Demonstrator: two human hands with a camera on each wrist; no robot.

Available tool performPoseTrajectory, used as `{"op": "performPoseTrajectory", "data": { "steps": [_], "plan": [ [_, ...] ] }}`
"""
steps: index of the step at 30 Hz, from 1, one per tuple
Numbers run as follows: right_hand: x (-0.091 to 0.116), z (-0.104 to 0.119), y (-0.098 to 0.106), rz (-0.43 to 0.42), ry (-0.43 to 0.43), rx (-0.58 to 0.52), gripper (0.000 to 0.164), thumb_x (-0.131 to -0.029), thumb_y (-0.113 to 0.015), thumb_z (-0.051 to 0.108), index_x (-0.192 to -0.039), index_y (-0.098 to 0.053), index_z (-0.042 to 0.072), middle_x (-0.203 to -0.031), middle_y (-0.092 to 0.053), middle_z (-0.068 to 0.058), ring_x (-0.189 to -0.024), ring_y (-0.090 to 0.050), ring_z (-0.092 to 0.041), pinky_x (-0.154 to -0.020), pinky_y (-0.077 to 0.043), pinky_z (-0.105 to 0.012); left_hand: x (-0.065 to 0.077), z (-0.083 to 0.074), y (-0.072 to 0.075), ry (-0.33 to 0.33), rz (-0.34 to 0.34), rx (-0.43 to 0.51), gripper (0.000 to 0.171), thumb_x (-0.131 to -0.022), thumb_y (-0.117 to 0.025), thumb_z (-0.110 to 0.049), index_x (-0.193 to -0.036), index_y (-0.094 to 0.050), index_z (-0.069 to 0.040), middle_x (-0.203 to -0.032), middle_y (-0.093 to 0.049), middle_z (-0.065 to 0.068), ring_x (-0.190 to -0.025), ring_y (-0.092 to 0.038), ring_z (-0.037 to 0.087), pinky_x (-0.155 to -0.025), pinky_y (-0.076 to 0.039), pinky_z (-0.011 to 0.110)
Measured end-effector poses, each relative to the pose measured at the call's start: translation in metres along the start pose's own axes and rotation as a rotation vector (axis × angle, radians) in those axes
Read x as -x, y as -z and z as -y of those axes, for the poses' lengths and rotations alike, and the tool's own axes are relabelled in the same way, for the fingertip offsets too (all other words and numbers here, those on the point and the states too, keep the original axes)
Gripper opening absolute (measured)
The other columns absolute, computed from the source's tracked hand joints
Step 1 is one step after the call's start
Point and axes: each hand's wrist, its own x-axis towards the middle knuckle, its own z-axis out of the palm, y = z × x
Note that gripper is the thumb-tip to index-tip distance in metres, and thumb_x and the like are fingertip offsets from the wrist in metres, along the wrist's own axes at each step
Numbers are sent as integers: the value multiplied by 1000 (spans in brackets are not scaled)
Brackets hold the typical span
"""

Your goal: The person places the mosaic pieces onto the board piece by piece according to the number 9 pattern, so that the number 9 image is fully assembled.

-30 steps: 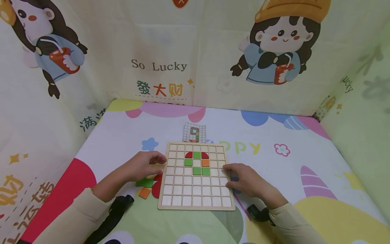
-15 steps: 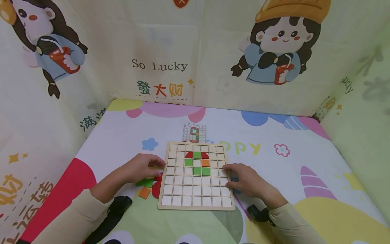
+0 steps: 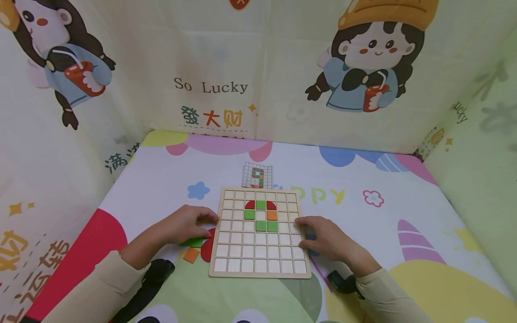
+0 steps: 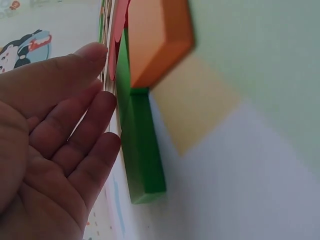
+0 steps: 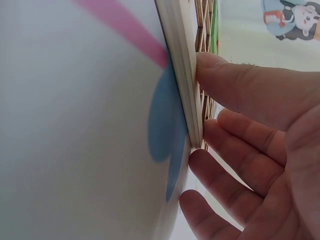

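A square wooden grid board [image 3: 260, 274] lies on the table between both hands. Red, green and orange pieces sit in cells of its upper part, such as an orange tile [image 3: 272, 216]. My left hand [image 3: 191, 223] hovers by the board's left edge with relaxed fingers, over loose pieces. In the left wrist view, its fingertips are right at a green block [image 4: 140, 145], beside an orange block [image 4: 155, 40] and red pieces [image 4: 119, 35]. My right hand [image 3: 329, 237] rests on the right edge, its thumb [image 5: 215, 70] against the board and its fingers loosely bent.
A small pattern card [image 3: 257, 175] with a coloured figure lies just beyond the board. Loose red pieces [image 3: 207, 251] touch the board's left side, with an orange tile [image 3: 191, 255] nearer me. Printed cloth walls [image 3: 282, 67] enclose the table on the sides and back.
My left hand has moved slightly toward me, lowering over the loose pieces and covering more of the green. My right hand and the pieces on the board stay as they were.
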Motion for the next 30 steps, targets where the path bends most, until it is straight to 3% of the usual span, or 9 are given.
{"op": "performPoseTrajectory", "data": {
  "steps": [16, 30],
  "plan": [
    [0, 1, 0, 0, -10, -10, 51, -84, -80, 16, -130, -62, 1, -129, -63, -13, -123, -55, -38, -103, -41, -54, -2, 2, -2, 12, -31, -12, 35, -85, -79, -11, -118, -69, -12, -114, -67, 1, -109, -59, 26, -86, -55, 35],
    [0, 2, 0, 5, -19, -8, 52, -84, -80, 17, -130, -62, 1, -129, -63, -13, -123, -54, -37, -102, -41, -54, -6, 7, -1, 49, -57, 25, 27, -88, -76, -9, -114, -70, -10, -109, -67, 1, -106, -61, 25, -88, -55, 39]
  ]
}}
